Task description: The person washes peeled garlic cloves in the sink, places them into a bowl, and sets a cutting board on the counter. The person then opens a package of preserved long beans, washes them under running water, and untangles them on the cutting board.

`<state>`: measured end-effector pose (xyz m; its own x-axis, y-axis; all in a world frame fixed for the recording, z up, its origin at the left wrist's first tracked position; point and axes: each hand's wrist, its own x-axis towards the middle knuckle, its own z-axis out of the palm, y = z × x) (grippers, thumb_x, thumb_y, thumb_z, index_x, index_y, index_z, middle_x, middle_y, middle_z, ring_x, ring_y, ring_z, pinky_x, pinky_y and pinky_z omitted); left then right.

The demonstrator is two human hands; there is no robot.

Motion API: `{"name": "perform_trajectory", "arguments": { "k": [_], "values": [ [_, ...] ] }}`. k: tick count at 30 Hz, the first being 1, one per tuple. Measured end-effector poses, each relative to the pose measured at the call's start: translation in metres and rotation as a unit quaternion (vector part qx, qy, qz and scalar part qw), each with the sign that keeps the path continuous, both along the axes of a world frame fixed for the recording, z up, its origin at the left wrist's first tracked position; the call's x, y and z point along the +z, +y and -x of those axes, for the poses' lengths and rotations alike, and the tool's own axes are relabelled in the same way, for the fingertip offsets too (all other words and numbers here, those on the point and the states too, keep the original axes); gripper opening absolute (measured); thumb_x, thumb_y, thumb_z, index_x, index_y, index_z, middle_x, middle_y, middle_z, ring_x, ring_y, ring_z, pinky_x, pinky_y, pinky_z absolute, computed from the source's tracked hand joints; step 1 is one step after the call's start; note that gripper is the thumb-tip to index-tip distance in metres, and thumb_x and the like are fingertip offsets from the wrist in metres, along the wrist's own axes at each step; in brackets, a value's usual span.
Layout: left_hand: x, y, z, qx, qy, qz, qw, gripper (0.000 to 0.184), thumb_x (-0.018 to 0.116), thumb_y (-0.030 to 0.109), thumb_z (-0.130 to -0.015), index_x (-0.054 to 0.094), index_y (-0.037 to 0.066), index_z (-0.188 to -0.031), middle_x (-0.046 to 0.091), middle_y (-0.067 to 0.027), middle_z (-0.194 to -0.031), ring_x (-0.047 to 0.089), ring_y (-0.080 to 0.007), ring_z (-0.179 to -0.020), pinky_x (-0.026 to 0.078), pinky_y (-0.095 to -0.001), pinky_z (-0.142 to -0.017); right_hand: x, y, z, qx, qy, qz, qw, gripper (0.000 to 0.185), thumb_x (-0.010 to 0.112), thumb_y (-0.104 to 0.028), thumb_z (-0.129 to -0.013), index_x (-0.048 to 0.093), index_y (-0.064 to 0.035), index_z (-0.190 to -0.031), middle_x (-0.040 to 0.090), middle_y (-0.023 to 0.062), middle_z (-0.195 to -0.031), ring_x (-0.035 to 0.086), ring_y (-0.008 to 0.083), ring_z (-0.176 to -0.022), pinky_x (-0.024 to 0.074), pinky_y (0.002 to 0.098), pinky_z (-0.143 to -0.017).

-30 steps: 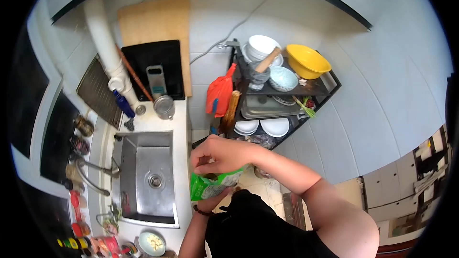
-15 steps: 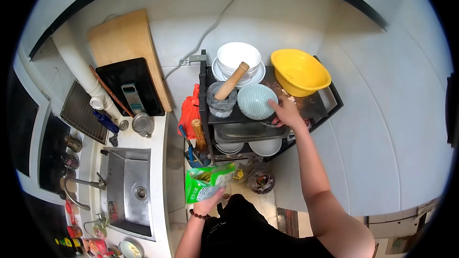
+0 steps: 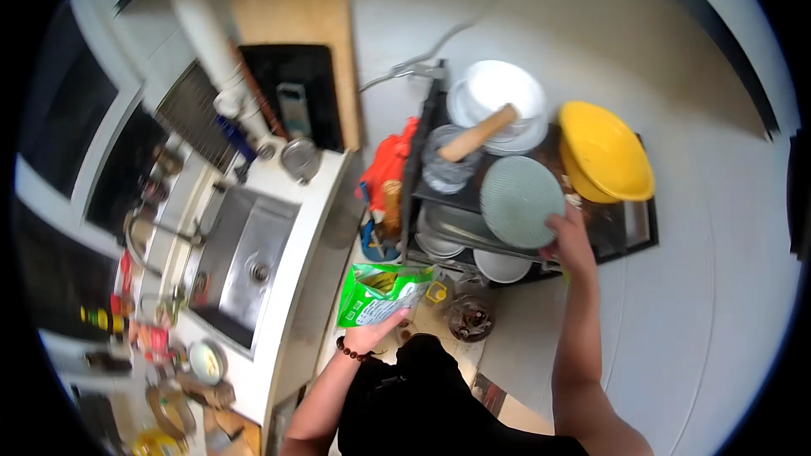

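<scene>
My left hand (image 3: 377,331) holds a green and white packet (image 3: 384,294) from below, its torn top open. At the right, my right hand (image 3: 572,241) grips the lower right rim of a pale blue-green patterned bowl (image 3: 522,202), which is tilted over the front of the black rack's top shelf. Left of that bowl stands a grey stone mortar (image 3: 450,171) with a wooden pestle (image 3: 479,133) in it. White bowls (image 3: 505,93) are stacked behind, and a yellow basin (image 3: 601,154) sits to the right.
A steel sink (image 3: 245,266) is set in the white counter (image 3: 291,287) at the left. A red bag (image 3: 389,160) hangs beside the rack. On the floor, a bin (image 3: 470,318) stands near a yellow-capped bottle (image 3: 437,292). A small bowl (image 3: 206,361) is on the counter.
My right hand left the packet, reached the rack and took hold of the patterned bowl, which has since tilted. My left hand kept the packet. The camera view has shifted and turned.
</scene>
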<state>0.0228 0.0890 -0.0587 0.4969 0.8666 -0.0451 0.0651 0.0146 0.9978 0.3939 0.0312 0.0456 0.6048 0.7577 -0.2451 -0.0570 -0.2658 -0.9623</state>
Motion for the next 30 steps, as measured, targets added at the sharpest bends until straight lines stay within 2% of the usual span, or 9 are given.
{"name": "perform_trajectory", "arguments": {
  "k": [2,6,7,13,18,20,24,27,30],
  "values": [
    [0.005,-0.005,0.028,0.008,-0.044,0.054,0.998,0.036,0.081,0.012,-0.086,0.067,-0.001,-0.117,0.071,-0.0083,-0.112,0.067,-0.0176,-0.099,0.054,-0.0313,-0.087,0.010,-0.001,0.024,0.062,-0.010,0.022,0.998,0.043,0.047,-0.006,-0.082,0.058,0.0015,-0.123,0.063,0.0104,-0.078,0.059,0.0174,-0.048,0.0443,0.0286,-0.036],
    [-0.008,-0.028,0.104,0.094,0.027,0.055,0.994,0.039,0.081,0.015,-0.087,0.065,0.001,-0.120,0.070,-0.0083,-0.114,0.065,-0.0189,-0.103,0.053,-0.0330,-0.090,-0.006,0.027,0.098,0.154,-0.005,0.037,0.987,0.047,0.048,-0.005,-0.083,0.056,0.0010,-0.128,0.065,0.0103,-0.087,0.064,0.0179,-0.057,0.0474,0.0293,-0.037],
    [-0.012,-0.037,0.123,0.114,0.031,0.079,0.990,0.042,0.082,0.016,-0.086,0.064,0.002,-0.121,0.068,-0.0081,-0.115,0.064,-0.0192,-0.105,0.052,-0.0336,-0.091,-0.025,0.036,0.113,0.189,0.016,0.035,0.981,0.044,0.045,0.000,-0.086,0.052,0.0019,-0.130,0.066,0.0132,-0.083,0.059,0.0194,-0.045,0.0491,0.0299,-0.037],
    [-0.021,-0.110,0.231,0.302,0.024,0.092,0.949,0.047,0.084,0.018,-0.082,0.062,0.003,-0.121,0.066,-0.0072,-0.113,0.063,-0.0195,-0.103,0.052,-0.0349,-0.090,-0.123,0.092,0.282,0.358,0.052,0.059,0.930,0.047,0.042,0.004,-0.088,0.048,0.0005,-0.134,0.066,0.0137,-0.084,0.062,0.0183,-0.049,0.0507,0.0306,-0.040],
    [-0.073,-0.190,0.329,0.401,0.025,0.118,0.908,0.048,0.085,0.020,-0.082,0.062,0.002,-0.121,0.067,-0.0074,-0.114,0.063,-0.0196,-0.103,0.052,-0.0351,-0.090,-0.228,0.099,0.454,0.525,0.062,0.099,0.843,0.049,0.042,0.003,-0.091,0.041,0.0000,-0.140,0.067,0.0193,-0.089,0.068,0.0238,-0.055,0.0571,0.0343,-0.046],
    [-0.110,-0.221,0.368,0.455,0.083,0.046,0.885,0.058,0.089,0.016,-0.074,0.060,0.001,-0.123,0.070,-0.0106,-0.110,0.068,-0.0208,-0.098,0.055,-0.0338,-0.087,-0.272,0.093,0.522,0.558,0.079,0.119,0.818,0.049,0.042,0.002,-0.092,0.039,0.0004,-0.140,0.066,0.0204,-0.091,0.068,0.0254,-0.056,0.0586,0.0354,-0.048],
    [-0.153,-0.261,0.430,0.520,0.046,0.044,0.852,0.065,0.091,0.017,-0.072,0.058,0.001,-0.126,0.070,-0.0127,-0.110,0.069,-0.0217,-0.100,0.055,-0.0342,-0.088,-0.329,0.068,0.633,0.612,0.059,0.167,0.771,0.054,0.041,0.003,-0.092,0.034,-0.0014,-0.145,0.066,0.0213,-0.099,0.071,0.0282,-0.063,0.0620,0.0372,-0.054],
    [-0.157,-0.276,0.471,0.555,0.052,0.035,0.830,0.066,0.090,0.015,-0.073,0.056,0.000,-0.128,0.070,-0.0131,-0.112,0.069,-0.0211,-0.101,0.055,-0.0348,-0.089,-0.373,0.056,0.688,0.643,0.029,0.141,0.752,0.053,0.040,0.004,-0.091,0.035,-0.0015,-0.143,0.063,0.0240,-0.107,0.072,0.0325,-0.067,0.0640,0.0399,-0.057],
    [-0.153,-0.278,0.502,0.548,0.088,0.050,0.830,0.064,0.088,0.011,-0.074,0.056,0.000,-0.128,0.070,-0.0131,-0.112,0.068,-0.0205,-0.101,0.055,-0.0346,-0.089,-0.382,0.051,0.718,0.642,0.012,0.191,0.742,0.053,0.040,0.004,-0.091,0.035,-0.0010,-0.143,0.062,0.0244,-0.111,0.072,0.0335,-0.069,0.0642,0.0407,-0.057]
  ]
}}
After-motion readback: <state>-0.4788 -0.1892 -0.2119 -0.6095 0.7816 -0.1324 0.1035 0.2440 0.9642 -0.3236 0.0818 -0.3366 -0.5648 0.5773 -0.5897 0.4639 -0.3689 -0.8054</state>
